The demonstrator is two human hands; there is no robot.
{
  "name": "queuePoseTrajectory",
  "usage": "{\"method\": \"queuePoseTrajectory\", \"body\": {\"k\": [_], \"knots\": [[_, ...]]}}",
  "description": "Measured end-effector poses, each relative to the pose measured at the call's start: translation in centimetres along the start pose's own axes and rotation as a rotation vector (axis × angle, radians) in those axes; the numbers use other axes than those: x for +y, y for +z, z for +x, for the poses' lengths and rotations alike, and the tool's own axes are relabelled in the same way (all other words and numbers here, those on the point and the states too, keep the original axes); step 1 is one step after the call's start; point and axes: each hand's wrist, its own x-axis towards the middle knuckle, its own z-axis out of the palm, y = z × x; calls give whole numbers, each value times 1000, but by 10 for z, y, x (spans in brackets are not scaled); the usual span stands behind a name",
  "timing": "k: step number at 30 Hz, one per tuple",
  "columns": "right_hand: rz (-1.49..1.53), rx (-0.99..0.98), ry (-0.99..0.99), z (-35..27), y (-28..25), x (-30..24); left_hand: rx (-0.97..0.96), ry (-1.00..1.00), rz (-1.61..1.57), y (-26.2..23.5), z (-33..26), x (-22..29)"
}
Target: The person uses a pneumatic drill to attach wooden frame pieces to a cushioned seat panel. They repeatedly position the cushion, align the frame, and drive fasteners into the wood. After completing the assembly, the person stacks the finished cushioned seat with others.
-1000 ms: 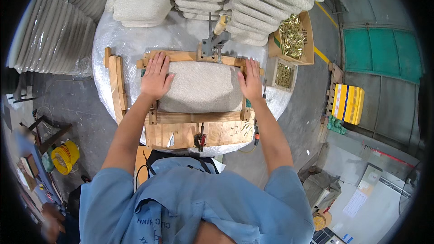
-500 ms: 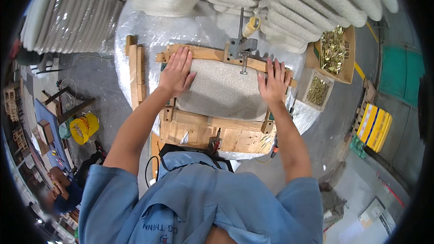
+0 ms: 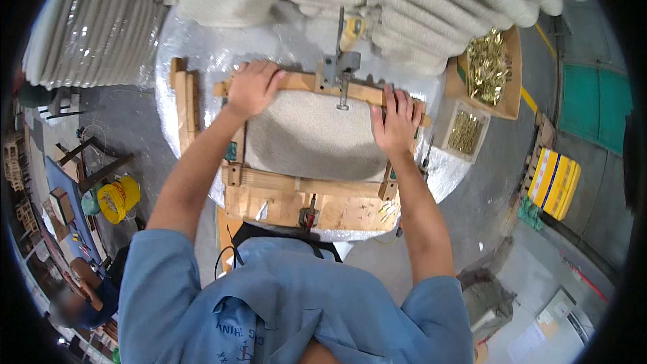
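Note:
A beige fabric-covered cushion panel (image 3: pixel 310 138) lies inside a wooden clamping frame (image 3: pixel 296 180) on the round table. My left hand (image 3: pixel 255 87) has its fingers curled over the frame's far bar near the left corner, thumb along the bar. At the far right corner, my right hand (image 3: pixel 396 125) rests with fingers stretched and slightly apart, touching the frame and the panel's edge. A metal toggle clamp (image 3: pixel 340 74) with a yellow handle is mounted mid-way along the far bar. Its bolt tip reaches over the panel. Another clamp (image 3: pixel 309 217) with a red handle sits at the near side.
Stacks of beige padded panels (image 3: pixel 445 10) crowd the far side. Right of the frame stand a cardboard box (image 3: pixel 515 87) of brass-coloured hardware and a plastic tub (image 3: pixel 475 145) of small screws. Loose wooden bars (image 3: pixel 187 104) lie left. A yellow bucket (image 3: pixel 118 199) is on the floor.
My left hand has slid to the far bar, its fingers now bending over it. The right hand stays near the far right corner. The whole view has shifted slightly.

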Motion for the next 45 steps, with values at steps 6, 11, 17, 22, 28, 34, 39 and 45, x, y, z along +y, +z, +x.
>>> {"method": "queuePoseTrajectory", "body": {"k": [6,11,17,22,28,34,39,45], "knots": [[-28,-11,4,-1,3,0,-41,-25,54,-1,-2,3],[117,-58,152,7,1,-17,202,-195,263,7,-27,14],[457,277,163,-104,-25,-110,522,-709,91,-23,-166,-35],[660,192,372,-184,-32,-185,-29,-1064,-104,-57,-224,-83],[855,148,238,-166,-88,-178,220,-1125,-357,-103,-230,-102],[1014,225,419,-177,-121,-159,611,-970,-1482,-161,-220,-52],[866,142,187,-156,-152,-159,496,-882,-1872,-131,-203,46],[416,184,127,-121,-158,-90,189,-858,-2243,-81,-142,144]]}}
